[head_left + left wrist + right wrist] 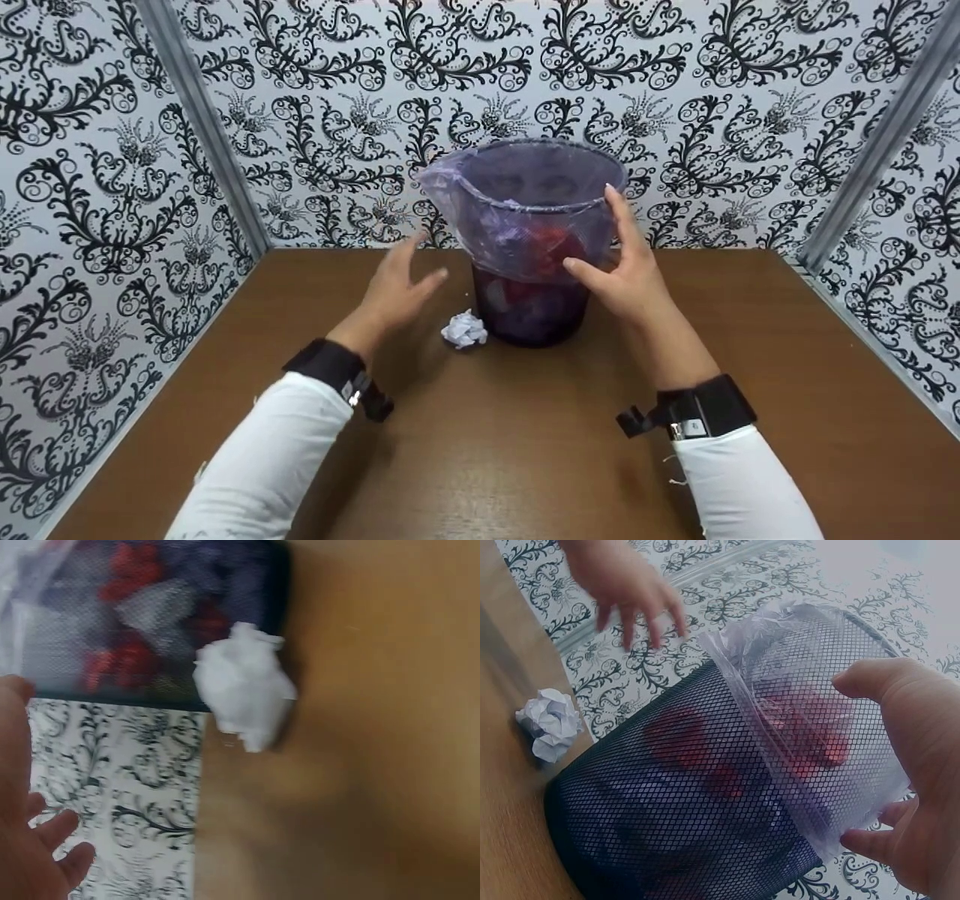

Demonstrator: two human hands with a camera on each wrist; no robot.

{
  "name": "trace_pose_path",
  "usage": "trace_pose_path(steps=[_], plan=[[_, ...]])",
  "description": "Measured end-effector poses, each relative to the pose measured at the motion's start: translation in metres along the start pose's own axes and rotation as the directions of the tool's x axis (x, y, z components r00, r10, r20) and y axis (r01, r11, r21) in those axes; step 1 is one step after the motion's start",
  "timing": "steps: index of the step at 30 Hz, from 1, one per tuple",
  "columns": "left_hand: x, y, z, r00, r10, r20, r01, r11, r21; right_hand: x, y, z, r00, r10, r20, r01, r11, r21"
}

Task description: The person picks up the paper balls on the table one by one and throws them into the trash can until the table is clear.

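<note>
A dark mesh waste bin [531, 311] stands on the table, with a translucent purple liner bag [802, 690] folded over its rim. The liner bunches out into a loose point at the rim's left. Red and whitish things show through the mesh. My right hand [634, 277] is at the bin's right side, thumb across the front of the liner and a fingertip up at the rim, fingers spread. To the left of the bin my left hand [394, 289] holds nothing, its thumb and fingers apart. A crumpled white paper ball [465, 330] lies at the foot of the bin, near the left hand.
The brown wooden table [480, 450] reaches back to a wall [322, 150] covered in black-and-white scroll pattern, with similar panels on both sides. Dark straps [326, 367] with small devices circle both wrists over white sleeves.
</note>
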State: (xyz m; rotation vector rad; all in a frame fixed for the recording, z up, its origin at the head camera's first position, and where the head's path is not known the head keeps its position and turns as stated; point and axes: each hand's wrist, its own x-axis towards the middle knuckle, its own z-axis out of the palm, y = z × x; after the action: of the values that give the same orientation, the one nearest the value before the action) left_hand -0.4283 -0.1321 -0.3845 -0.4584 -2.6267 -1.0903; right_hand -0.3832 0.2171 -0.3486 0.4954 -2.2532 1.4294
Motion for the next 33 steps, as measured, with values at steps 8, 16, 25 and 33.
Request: trace_pose_path(steps=[8,16,25,33], plan=[[-0.018,-0.015,0.035,0.975,-0.071,0.211,0.058,0.996,0.067,-0.001,0.0,0.0,1.0,0.014,0.0,-0.014,1.0,-0.001],[-0.023,-0.019,0.057,0.966,0.026,0.258,-0.035,0.999,0.034,0.001,0.001,0.001,1.0,-0.005,-0.004,0.006,1.0,0.025],[-0.023,-0.018,0.066,0.963,0.059,0.263,-0.058,0.998,-0.012,0.001,0.004,0.001,0.999,-0.05,-0.007,0.05,0.998,0.025],[-0.024,-0.02,0.063,0.958,0.053,0.282,-0.05,0.999,-0.017,0.0,0.001,0.001,0.999,-0.05,-0.004,0.05,0.999,-0.005]])
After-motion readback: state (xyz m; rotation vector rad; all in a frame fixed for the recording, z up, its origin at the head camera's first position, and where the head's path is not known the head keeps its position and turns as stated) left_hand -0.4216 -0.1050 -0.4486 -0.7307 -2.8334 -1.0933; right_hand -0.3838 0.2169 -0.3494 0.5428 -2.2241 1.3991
